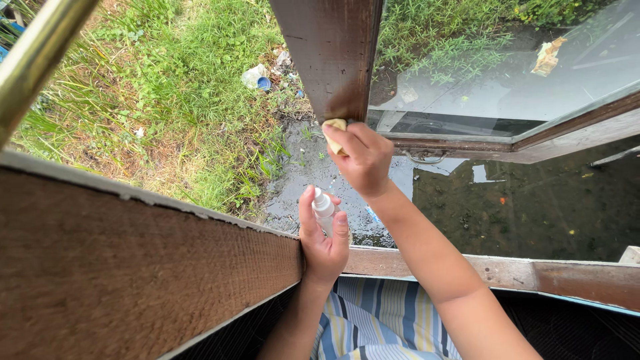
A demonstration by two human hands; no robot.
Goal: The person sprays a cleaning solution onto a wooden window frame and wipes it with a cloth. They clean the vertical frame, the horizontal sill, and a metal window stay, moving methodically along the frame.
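Observation:
My right hand (363, 159) reaches out through the window opening and presses a small yellow cloth (335, 131) against the lower corner of the brown wooden window frame (330, 53). My left hand (323, 243) rests by the sill and grips a small clear spray bottle (323, 208) with a white nozzle, held upright. The open window's glass pane (507, 73) lies to the right of the cloth.
A wide brown wooden sill (133, 267) fills the lower left, with a brass-coloured bar (33, 53) at the top left. Outside below are grass (160, 93), litter (255, 77) and dark standing water (520, 207). A metal handle (425, 159) hangs under the open sash.

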